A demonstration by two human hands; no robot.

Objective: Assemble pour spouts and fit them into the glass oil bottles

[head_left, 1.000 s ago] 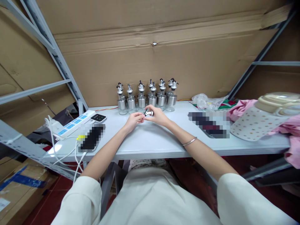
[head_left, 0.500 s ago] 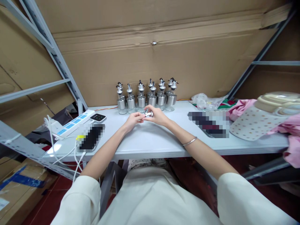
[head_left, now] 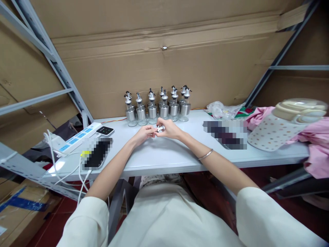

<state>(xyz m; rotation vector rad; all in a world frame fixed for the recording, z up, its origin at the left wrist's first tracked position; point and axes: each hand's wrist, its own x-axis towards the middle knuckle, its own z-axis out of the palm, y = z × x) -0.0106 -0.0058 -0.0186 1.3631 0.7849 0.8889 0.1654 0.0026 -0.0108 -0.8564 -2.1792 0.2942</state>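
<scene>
Above the white desk [head_left: 159,156] my two hands meet at a small silver-and-dark bottle pourer spout [head_left: 161,128]. My right hand [head_left: 171,129] is closed around it, thumb and fingers curled. From the other side, my left hand [head_left: 143,134] pinches at its end with the fingertips pressed together; the fingers hide much of that end. Just behind the hands stand several glass oil bottles [head_left: 152,111] with steel sleeves, each topped with a similar silver pourer with a black flap.
At left lie a white power strip [head_left: 78,138], a small device with a dark screen [head_left: 105,131], a blurred phone [head_left: 97,153] and white cables. On the right are another blurred phone [head_left: 227,135], a plastic bag [head_left: 221,110], a dotted jug [head_left: 268,132] and pink cloth [head_left: 318,161]. Cardboard [head_left: 144,65] backs the desk.
The view has shifted slightly, so the things appear a little further left. The pourer spout is turned a bit in my fingers; both hands keep their places in front of the bottles.
</scene>
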